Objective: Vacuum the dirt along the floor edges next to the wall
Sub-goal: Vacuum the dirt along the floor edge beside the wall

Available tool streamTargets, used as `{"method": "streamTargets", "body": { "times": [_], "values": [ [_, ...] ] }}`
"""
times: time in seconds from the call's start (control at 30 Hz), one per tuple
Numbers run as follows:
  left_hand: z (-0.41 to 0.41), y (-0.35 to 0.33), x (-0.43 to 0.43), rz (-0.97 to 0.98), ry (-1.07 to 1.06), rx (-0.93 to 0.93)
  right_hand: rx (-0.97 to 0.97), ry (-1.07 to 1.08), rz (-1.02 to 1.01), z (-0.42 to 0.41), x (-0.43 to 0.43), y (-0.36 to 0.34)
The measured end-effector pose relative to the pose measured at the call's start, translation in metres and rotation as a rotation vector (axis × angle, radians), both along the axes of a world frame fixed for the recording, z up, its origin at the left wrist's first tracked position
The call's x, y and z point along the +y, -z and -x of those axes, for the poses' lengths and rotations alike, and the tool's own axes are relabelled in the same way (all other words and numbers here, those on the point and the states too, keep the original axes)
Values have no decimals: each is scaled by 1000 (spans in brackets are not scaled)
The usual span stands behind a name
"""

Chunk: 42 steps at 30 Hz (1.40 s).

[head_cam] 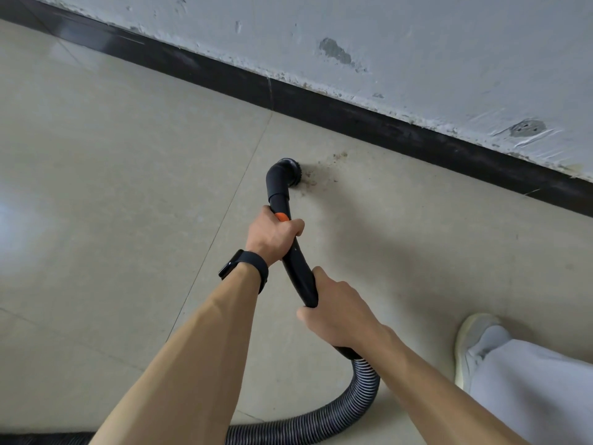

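While the brush nozzle (pixel 288 173) sat on the floor (pixel 128 187) mid-frame, right up against the left side of the dirt (pixel 324 168), I had both hands wrapped around the black wand (pixel 296 264). My left hand (pixel 272 232), the one with the black watch (pixel 244 268), gripped it higher up, right by the orange bit. My right hand (pixel 337 316) curled round the lower end, where the ribbed hose (pixel 362 390) starts. The hose looped off toward the bottom edge. The dirt lay scattered near the black baseboard (pixel 353 120) under the scuffed wall (pixel 385 43). My white shoe (pixel 478 335) was at lower right.
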<state>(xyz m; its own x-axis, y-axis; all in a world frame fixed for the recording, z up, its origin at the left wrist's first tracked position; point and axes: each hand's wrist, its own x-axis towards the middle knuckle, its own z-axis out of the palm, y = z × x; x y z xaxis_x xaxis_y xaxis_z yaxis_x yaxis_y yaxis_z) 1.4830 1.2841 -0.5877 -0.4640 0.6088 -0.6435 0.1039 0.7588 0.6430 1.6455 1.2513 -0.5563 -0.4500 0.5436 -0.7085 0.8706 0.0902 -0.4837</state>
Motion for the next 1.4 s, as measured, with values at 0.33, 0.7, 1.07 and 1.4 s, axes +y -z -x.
{"method": "streamTargets", "body": {
  "times": [0.33, 0.7, 1.07, 1.4],
  "values": [
    [-16, -1, 27, 6, 49, 5, 22, 55, -7, -15, 19, 4],
    [-40, 5, 60, -24, 133, 4, 8, 164, -23, -35, 36, 11],
    [-57, 11, 94, -63, 174, -11, -18, 203, -55, -49, 64, 16],
    [-74, 22, 108, -108, 84, -131, -141, 106, -150, -62, 86, 15]
  ]
}}
